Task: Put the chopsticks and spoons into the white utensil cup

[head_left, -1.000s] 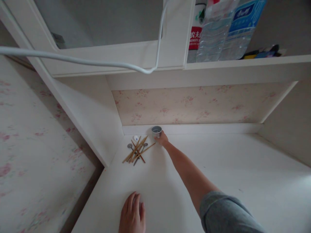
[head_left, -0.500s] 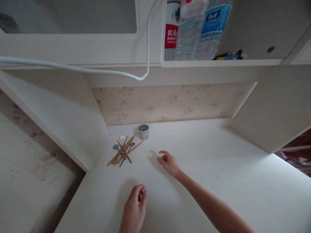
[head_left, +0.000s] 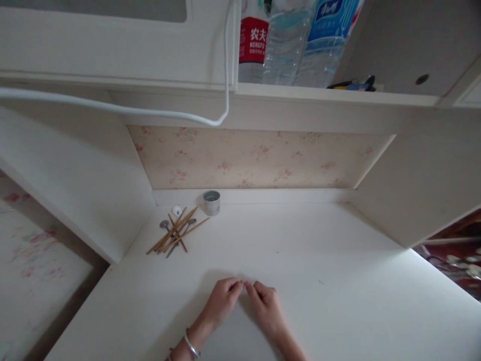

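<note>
My left hand [head_left: 224, 300] and my right hand [head_left: 264, 307] meet fingertip to fingertip above the white desk [head_left: 323, 306]. Both are closed in a pinch; whatever sits between the fingers is too small to make out. A silver bangle [head_left: 191, 344] circles my left wrist. Away to the upper left lies a crossed pile of wooden chopsticks [head_left: 176, 231]. Metal spoons [head_left: 164, 224] are mixed in with them, and a small white piece with a blue mark [head_left: 177, 211] lies behind. A grey metal cup [head_left: 212, 203] stands upright near the back edge.
Overhead, a shelf [head_left: 338, 93] holds several plastic bottles [head_left: 287, 50] and some small dark items [head_left: 353, 85]. A white cable [head_left: 150, 111] hangs across the upper left. Side panels [head_left: 406, 175] bound the desk on both sides.
My right hand has come back toward me, from open fingers near the middle of the desk to a pinch against my left fingertips. My left hand has shifted right. The view has moved slightly.
</note>
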### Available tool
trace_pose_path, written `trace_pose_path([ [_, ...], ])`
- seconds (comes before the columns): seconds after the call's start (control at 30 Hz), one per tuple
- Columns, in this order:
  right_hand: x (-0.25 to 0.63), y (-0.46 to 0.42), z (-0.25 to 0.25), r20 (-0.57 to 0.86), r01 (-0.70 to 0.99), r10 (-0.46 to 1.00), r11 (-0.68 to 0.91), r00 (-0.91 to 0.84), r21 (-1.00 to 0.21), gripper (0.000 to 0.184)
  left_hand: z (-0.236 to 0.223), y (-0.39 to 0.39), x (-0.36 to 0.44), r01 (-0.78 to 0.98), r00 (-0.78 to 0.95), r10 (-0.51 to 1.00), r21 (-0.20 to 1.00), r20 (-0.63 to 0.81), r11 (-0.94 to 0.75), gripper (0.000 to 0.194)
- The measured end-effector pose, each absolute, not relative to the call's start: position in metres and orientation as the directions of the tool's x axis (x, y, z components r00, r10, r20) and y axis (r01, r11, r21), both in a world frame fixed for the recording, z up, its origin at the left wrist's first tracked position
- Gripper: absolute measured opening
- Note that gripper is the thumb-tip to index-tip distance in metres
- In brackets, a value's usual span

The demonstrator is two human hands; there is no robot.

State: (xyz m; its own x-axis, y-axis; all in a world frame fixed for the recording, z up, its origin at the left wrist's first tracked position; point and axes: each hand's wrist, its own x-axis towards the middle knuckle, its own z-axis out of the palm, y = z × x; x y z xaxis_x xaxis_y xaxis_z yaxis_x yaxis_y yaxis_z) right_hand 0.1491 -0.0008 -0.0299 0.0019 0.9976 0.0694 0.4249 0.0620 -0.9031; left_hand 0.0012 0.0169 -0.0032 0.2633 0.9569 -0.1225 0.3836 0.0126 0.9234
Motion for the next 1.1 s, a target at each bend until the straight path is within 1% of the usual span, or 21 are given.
trace_pose_path([
  [0.1,0.1478,-0.0002,-0.0315,0.094,0.477,0.994,0.106,-0.047,-0.872,0.050,-0.0035,0.0139,0.0000,0.381,0.246,0.963,0.924,-0.111,0.009,0.040],
  [0.27,0.1478,0.0014,-0.0309,0.088,0.528,0.994,0.110,-0.067,-0.842,0.049,-0.0032,0.0133,-0.0015,0.361,0.239,0.965,0.933,-0.109,0.016,0.041],
  [0.63,0.1457,-0.0023,-0.0303,0.095,0.682,0.986,0.164,-0.138,-0.713,0.042,-0.0031,0.0125,-0.0013,0.353,0.244,0.960,0.935,-0.136,0.043,0.041],
  [0.9,0.1439,-0.0035,-0.0261,0.120,0.710,0.981,0.195,-0.155,-0.677,0.040,0.0016,0.0113,-0.0017,0.369,0.261,0.956,0.929,-0.132,0.027,0.040],
  [1.1,0.1439,-0.0042,-0.0263,0.121,0.719,0.977,0.210,-0.174,-0.663,0.039,0.0004,0.0108,-0.0024,0.345,0.258,0.958,0.938,-0.124,0.028,0.039],
])
